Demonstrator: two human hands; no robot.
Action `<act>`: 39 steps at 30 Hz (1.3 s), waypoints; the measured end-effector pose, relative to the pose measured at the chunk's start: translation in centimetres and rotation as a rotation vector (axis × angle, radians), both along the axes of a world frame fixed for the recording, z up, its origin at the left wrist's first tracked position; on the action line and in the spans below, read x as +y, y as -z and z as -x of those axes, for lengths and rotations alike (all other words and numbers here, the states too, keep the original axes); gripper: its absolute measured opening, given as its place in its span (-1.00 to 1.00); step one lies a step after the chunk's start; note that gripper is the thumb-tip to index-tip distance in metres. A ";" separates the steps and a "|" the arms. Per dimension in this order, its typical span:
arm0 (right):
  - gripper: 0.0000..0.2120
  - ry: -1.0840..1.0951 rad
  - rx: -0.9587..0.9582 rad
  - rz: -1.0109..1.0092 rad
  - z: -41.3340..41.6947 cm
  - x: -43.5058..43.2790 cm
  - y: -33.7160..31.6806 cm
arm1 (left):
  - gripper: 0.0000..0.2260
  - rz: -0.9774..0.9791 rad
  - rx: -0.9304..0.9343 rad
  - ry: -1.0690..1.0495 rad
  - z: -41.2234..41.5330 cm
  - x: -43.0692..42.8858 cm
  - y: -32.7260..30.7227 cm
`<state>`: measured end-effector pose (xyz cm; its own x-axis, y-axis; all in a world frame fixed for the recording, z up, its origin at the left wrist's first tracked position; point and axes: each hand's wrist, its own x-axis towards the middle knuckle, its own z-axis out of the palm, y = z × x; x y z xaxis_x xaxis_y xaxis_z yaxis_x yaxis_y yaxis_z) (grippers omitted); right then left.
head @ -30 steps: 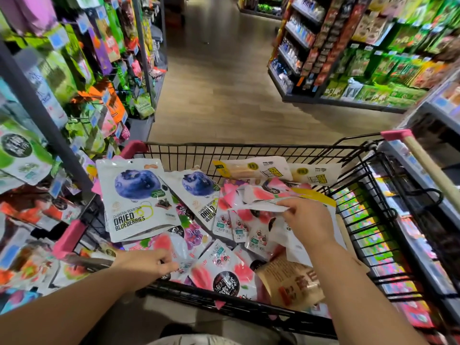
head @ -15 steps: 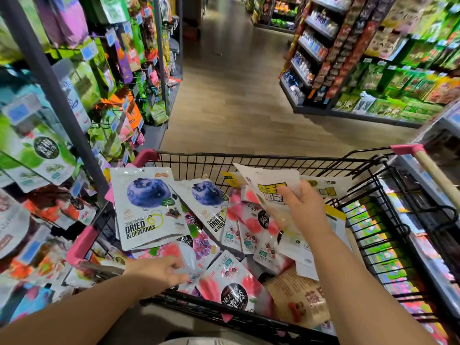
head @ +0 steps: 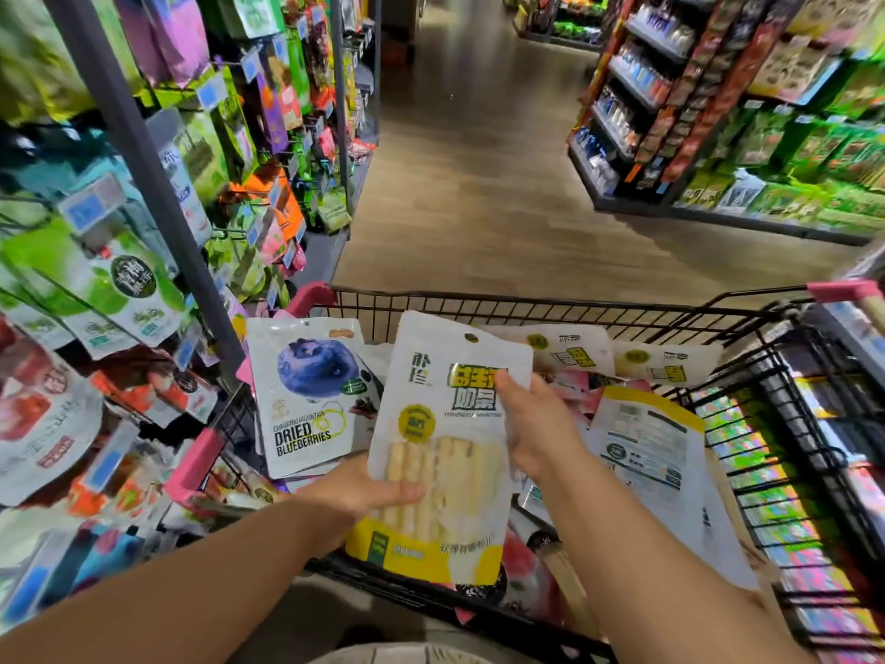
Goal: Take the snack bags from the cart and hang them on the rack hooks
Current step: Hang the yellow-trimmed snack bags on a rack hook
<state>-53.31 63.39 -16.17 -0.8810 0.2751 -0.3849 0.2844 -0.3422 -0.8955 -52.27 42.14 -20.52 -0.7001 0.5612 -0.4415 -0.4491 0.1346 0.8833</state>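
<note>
Two hands hold a white plastic snack bag with a yellow bottom band [head: 455,472] above the black wire cart with pink corner guards [head: 527,310].

At the cart's near edge the left hand [head: 357,493] grips the bag's lower left side, thumb curled across the front and the other fingers hidden behind. The right hand [head: 538,426] pinches the bag's upper right edge, thumb on the print. The bag stands face-on over the cart's middle, clear of the heap below. A white dried-blueberries pouch [head: 306,395] leans at the cart's left edge. Two matching white-and-yellow bags [head: 567,352] lie along the far edge. The grey-posted hook rack of hanging packets [head: 143,160] stands just beside the left edge.
</note>
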 end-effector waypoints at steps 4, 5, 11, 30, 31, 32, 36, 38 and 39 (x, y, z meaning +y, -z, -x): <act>-0.87 0.034 -0.052 -0.105 -0.1 0.3 2.0 | -0.38 -0.029 -0.065 -0.129 -1.1 0.8 0.9; -0.89 0.048 -0.077 -0.132 -0.2 0.7 2.5 | -0.52 -0.025 -0.080 -0.183 -1.1 1.1 1.2; -0.80 0.291 -0.193 -0.288 -0.2 6.7 5.0 | -0.56 -0.028 -0.151 -0.248 -0.3 1.2 1.6; -0.72 0.014 -0.357 -1.244 8.8 18.2 5.3 | -0.76 -0.049 -0.249 -0.385 3.9 2.3 3.3; -0.75 -0.037 -0.316 -1.280 8.8 17.7 4.5 | -0.80 -0.041 -0.255 -0.405 4.1 2.3 3.3; -0.76 -0.090 -0.263 -1.312 8.8 17.0 3.6 | -0.84 -0.022 -0.262 -0.426 4.3 2.4 3.2; -0.72 -0.290 0.060 -1.498 9.1 14.7 -1.5 | -0.94 0.049 -0.228 -0.467 5.0 2.4 3.0; -0.71 -0.414 0.105 -1.598 9.2 13.9 -4.7 | -0.88 0.076 -0.214 -0.480 5.2 2.3 2.8; -0.71 -0.488 0.100 -1.624 9.1 13.5 -6.4 | -0.85 0.085 -0.203 -0.486 5.3 2.0 2.8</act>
